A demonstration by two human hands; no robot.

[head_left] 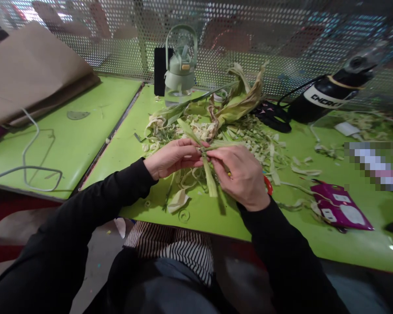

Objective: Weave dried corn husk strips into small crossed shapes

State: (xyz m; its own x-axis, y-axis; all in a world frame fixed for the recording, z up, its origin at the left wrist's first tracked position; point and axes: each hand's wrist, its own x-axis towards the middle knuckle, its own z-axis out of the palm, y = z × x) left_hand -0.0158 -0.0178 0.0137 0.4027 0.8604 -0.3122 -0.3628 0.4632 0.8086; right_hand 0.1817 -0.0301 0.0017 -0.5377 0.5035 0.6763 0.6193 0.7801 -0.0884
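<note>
Your left hand (175, 158) at nine o'clock and right hand (241, 172) at four pinch green husk strips (210, 179) where they meet; keep the pressure even.

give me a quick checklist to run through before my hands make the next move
1. Left hand gripping the pale green strips: ok, fingers pinched near their crossing.
2. Right hand on them too: ok, fingertips at the same crossing.
3. Crossing tight: cannot tell, fingers partly cover it.
4. Green table free of scraps around the hands: not ok, shredded scraps are strewn there.
5. Pale green bottle upright: ok, standing beyond the hands.
</note>
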